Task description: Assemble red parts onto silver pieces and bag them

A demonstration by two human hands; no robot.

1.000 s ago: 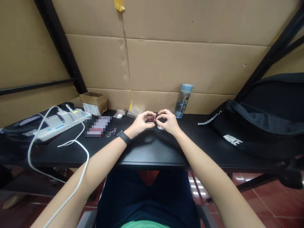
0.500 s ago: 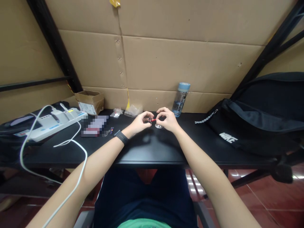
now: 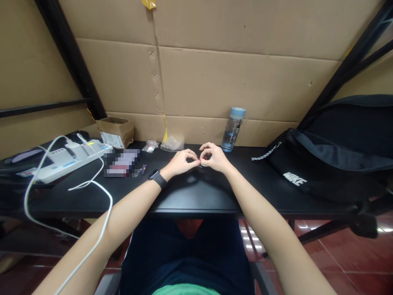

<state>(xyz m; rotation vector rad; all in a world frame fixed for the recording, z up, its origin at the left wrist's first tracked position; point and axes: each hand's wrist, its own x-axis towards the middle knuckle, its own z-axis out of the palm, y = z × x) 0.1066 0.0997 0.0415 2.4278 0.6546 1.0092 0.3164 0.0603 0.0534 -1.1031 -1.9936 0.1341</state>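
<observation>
Above the black tabletop [image 3: 193, 192], my left hand [image 3: 183, 162] and my right hand [image 3: 215, 158] meet with their fingertips together. Both pinch a thin red piece [image 3: 205, 157], mostly covered by the fingers, so its kind is unclear. Under my right fingers the edge of a small silver round object [image 3: 202, 166] shows. A bit of red [image 3: 171, 159] peeks out behind my left hand. A dark watch [image 3: 158, 178] is on my left wrist. Left of it lies a small trinket with a metal ring [image 3: 143, 169].
A water bottle [image 3: 233, 129] stands behind my right hand. Small plastic bags [image 3: 172, 143] and an opened cardboard box [image 3: 118, 132] are at the back. Leftward are a white power strip [image 3: 73, 164], a loose white cable [image 3: 107, 196] and a blurred-out item [image 3: 121, 163]. A black backpack [image 3: 331, 151] sits right.
My hands have drawn together, so the fingertips now meet where the red piece was visible between them. The silver round object is now mostly covered.
</observation>
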